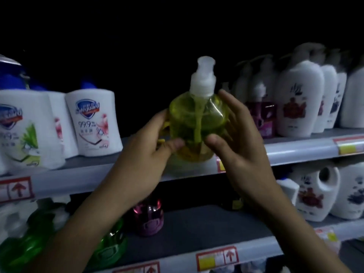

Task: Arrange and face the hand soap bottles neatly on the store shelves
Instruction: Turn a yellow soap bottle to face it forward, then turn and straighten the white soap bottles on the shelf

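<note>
A round yellow-green hand soap bottle [197, 123] with a clear pump top is held upright in front of the upper shelf [295, 150], near its front edge. My left hand [149, 152] grips its left side, thumb across the lower front. My right hand [238, 134] cups its right side with fingers spread behind it and thumb on the front. White Safeguard bottles [92, 123] stand on the upper shelf to the left. White pump bottles with red flower labels [295, 103] stand in rows to the right.
The upper shelf is dark and bare behind the held bottle. On the lower shelf [197, 229] stand green round bottles [110, 245] at left, a pink one [148, 219] under my left arm, and white jugs [315, 194] at right. Price tags line the shelf edges.
</note>
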A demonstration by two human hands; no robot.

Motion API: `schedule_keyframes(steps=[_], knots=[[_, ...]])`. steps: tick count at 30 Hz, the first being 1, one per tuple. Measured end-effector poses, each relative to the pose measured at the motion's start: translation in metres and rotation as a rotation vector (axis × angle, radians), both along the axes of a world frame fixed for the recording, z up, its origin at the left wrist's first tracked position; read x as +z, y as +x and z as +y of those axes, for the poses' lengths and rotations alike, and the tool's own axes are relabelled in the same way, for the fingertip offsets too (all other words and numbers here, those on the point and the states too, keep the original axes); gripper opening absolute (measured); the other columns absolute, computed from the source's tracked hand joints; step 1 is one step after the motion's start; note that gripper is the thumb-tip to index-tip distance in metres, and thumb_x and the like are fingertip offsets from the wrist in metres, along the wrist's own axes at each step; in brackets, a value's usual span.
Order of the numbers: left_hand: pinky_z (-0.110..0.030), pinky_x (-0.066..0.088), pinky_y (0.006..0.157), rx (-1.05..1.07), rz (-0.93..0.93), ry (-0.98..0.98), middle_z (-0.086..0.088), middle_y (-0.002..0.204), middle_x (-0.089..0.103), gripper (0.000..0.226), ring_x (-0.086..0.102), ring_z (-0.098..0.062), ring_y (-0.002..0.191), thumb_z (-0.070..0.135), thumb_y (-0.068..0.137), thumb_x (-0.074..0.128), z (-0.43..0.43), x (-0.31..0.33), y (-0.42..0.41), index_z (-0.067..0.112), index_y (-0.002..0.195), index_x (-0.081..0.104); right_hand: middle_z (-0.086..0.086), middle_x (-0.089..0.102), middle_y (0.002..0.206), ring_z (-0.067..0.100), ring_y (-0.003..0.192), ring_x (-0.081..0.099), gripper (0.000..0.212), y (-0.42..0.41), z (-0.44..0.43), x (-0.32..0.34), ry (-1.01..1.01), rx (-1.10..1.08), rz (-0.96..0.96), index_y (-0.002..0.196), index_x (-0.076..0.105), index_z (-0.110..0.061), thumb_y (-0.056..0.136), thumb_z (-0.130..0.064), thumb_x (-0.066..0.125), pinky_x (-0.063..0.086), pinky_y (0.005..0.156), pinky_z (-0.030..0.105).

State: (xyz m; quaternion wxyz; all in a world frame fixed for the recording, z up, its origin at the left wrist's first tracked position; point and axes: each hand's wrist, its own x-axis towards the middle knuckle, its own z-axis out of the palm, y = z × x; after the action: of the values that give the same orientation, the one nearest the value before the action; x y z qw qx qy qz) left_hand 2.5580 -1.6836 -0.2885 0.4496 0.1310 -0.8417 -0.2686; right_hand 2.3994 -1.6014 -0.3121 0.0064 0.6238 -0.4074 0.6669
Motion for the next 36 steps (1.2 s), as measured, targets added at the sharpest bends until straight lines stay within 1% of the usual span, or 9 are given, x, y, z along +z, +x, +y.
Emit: schedule_keyframes(steps=[6,11,16,20,23,26,29,32,36], knots=[[-0.044,0.038,0.108,0.071,-0.213,0.120,0.000,0.127,0.057,0.040,0.049,-0.015,0.123,0.020,0.092,0.058,-0.071,0.021,-0.055,0.023,0.130,0.045,-0.002,0.052,0.134,0.018,0.121,0.054,0.059,-0.043,-0.041,0.035,0.295,-0.141,0.135,0.144,0.034,-0.029,0.093,-0.013,0.058,0.049,0.100,0.048],[-0.044,0.040,0.106,0.115,-0.266,0.183,-0.002,0.127,0.057,0.033,0.050,-0.016,0.120,0.025,0.095,0.054,-0.081,0.008,-0.083,0.021,0.127,0.046,0.006,0.051,0.132,0.017,0.118,0.052,0.057,-0.064,-0.047,0.033,0.461,-0.191,0.146,0.149,0.029,-0.030,0.098,-0.020,0.053,0.047,0.102,0.043],[-0.045,0.044,0.100,0.148,-0.322,0.176,-0.002,0.117,0.062,0.028,0.057,-0.018,0.109,0.033,0.096,0.050,-0.082,0.008,-0.091,0.023,0.122,0.050,0.010,0.057,0.127,0.023,0.107,0.059,0.060,-0.067,-0.046,0.033,0.536,-0.320,0.245,0.153,0.020,-0.028,0.100,-0.026,0.048,0.046,0.089,0.034],[-0.028,0.047,0.092,0.289,-0.180,-0.045,0.003,0.116,0.059,0.044,0.058,-0.014,0.104,0.024,0.094,0.056,-0.059,0.006,-0.075,0.019,0.136,0.043,0.009,0.048,0.142,0.024,0.128,0.048,0.061,-0.051,-0.035,0.018,0.337,-0.571,0.391,0.150,0.030,-0.020,0.095,-0.025,0.056,0.035,0.094,0.020],[-0.019,0.048,0.078,0.363,0.234,-0.340,-0.006,0.105,0.062,0.030,0.060,-0.012,0.095,0.010,0.091,0.052,-0.026,-0.014,-0.042,0.007,0.120,0.056,0.005,0.060,0.121,0.018,0.110,0.059,0.038,-0.045,-0.004,-0.029,0.047,-0.678,0.203,0.128,0.053,-0.014,0.090,-0.015,0.056,0.049,0.092,0.032],[-0.025,0.046,0.070,0.293,0.313,-0.419,-0.012,0.087,0.062,0.014,0.058,-0.017,0.081,-0.001,0.087,0.051,0.006,-0.065,-0.027,-0.001,0.096,0.061,0.004,0.066,0.095,0.013,0.087,0.061,0.019,-0.046,0.036,-0.079,-0.070,-0.862,-0.025,0.100,0.063,-0.008,0.086,-0.004,0.051,0.045,0.070,0.015],[-0.032,0.044,0.064,0.162,0.120,-0.245,-0.009,0.080,0.059,0.013,0.055,-0.020,0.071,-0.006,0.083,0.052,0.028,-0.138,-0.039,0.002,0.086,0.062,-0.002,0.062,0.085,0.006,0.080,0.056,0.021,-0.070,0.054,-0.109,0.168,-0.979,-0.070,0.092,0.067,-0.010,0.081,-0.006,0.049,0.037,0.067,0.012],[-0.037,0.045,0.065,0.081,-0.070,-0.046,-0.003,0.085,0.061,0.015,0.058,-0.018,0.073,0.000,0.085,0.052,0.037,-0.191,-0.072,0.009,0.091,0.062,0.005,0.068,0.099,0.020,0.096,0.062,0.028,-0.101,0.064,-0.135,0.480,-1.052,-0.189,0.106,0.067,-0.013,0.082,-0.006,0.053,0.036,0.077,0.020],[-0.021,0.047,0.071,0.032,-0.237,0.285,-0.001,0.111,0.065,0.033,0.061,-0.014,0.093,0.000,0.089,0.047,0.030,-0.202,-0.148,0.016,0.115,0.060,0.014,0.063,0.118,0.032,0.108,0.059,0.041,-0.138,0.075,-0.164,0.760,-0.997,-0.272,0.120,0.056,-0.007,0.079,-0.004,0.062,0.047,0.087,0.035]])
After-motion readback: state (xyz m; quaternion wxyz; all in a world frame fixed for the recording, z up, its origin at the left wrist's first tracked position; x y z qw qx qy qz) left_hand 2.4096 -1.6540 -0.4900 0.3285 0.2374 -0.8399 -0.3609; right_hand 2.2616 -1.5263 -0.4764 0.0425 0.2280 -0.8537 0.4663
